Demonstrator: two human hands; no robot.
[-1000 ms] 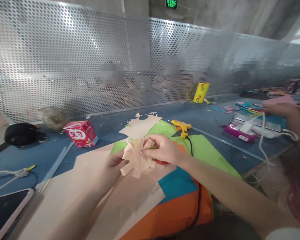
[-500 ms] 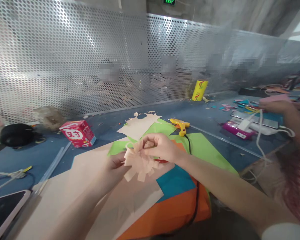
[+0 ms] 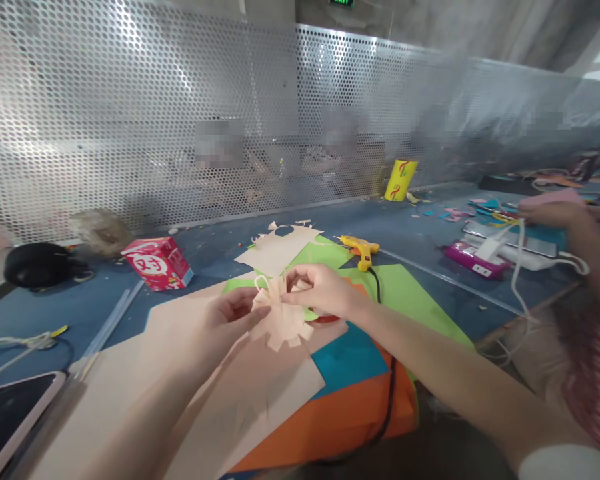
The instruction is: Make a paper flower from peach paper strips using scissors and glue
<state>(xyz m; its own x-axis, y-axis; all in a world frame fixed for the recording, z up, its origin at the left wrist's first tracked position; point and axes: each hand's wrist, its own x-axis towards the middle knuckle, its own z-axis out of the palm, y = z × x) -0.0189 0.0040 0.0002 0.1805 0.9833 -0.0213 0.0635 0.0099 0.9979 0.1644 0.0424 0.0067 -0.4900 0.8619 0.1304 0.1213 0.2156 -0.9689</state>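
Note:
A pale pink fringed paper piece (image 3: 281, 320), cut into several strips like a flower, is held above the table between both hands. My left hand (image 3: 226, 320) pinches its left edge with the fingers closed. My right hand (image 3: 320, 290) grips its upper right part, thumb and fingers pressed on the strips. Under them lie large sheets of pink paper (image 3: 145, 380), green paper (image 3: 410, 293), blue paper (image 3: 347, 357) and orange paper (image 3: 340, 420). Something red (image 3: 324, 320) peeks out below my right hand.
A yellow glue gun (image 3: 361, 249) with a black cord lies behind the sheets. A red carton (image 3: 157, 262), glue sticks (image 3: 113, 320), a phone (image 3: 10, 413) and a black object (image 3: 37, 265) sit left. A yellow can (image 3: 400, 180) stands by the perforated metal wall. Another person's hand (image 3: 555, 213) works at right.
The fringed paper piece has been turned and gathered slightly between my hands, which shifted a little upward. The view drifted a bit.

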